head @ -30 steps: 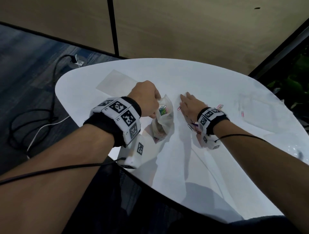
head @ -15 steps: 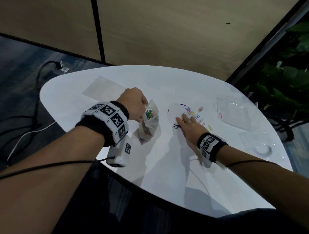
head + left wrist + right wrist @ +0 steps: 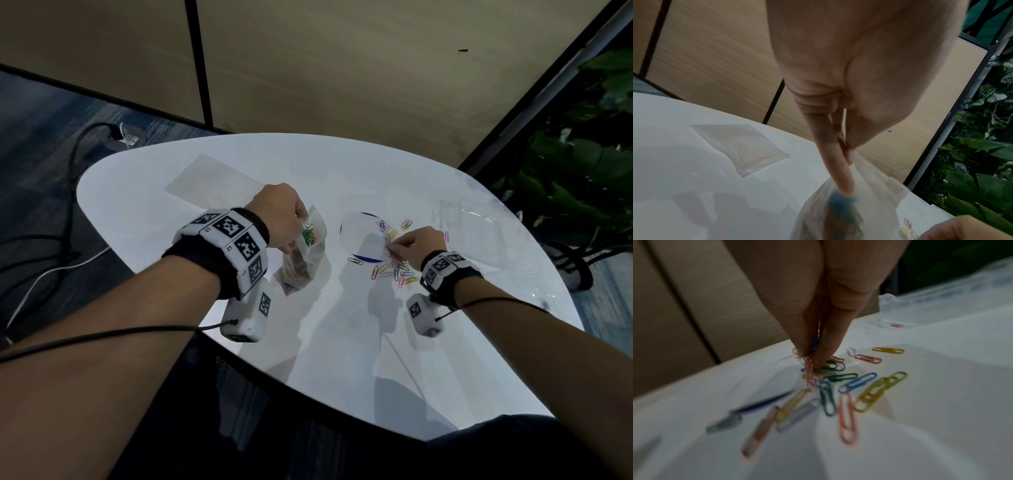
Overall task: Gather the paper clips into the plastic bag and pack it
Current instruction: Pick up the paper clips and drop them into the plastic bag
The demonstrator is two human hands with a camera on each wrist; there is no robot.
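Left hand (image 3: 279, 219) is pinching the small clear plastic bag (image 3: 310, 250) upright at frame centre on the glossy white rounded table (image 3: 239, 164). Right hand (image 3: 419, 247) is pinching coloured wire paper clips (image 3: 846, 384) from the scattered pile. Tan panelled wall (image 3: 342, 68) is filling the upper frame.

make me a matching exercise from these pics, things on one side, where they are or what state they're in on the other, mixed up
Things
1. plastic bag
2. loose paper clips
3. flat clear bag
4. right hand

Places or states
A. lies flat on the far left of the table, untouched
B. pinches a few clips over the pile
C. held upright at its mouth by the left hand, some clips inside
D. scattered on the table under the right hand

Pairs: 1-C, 2-D, 3-A, 4-B
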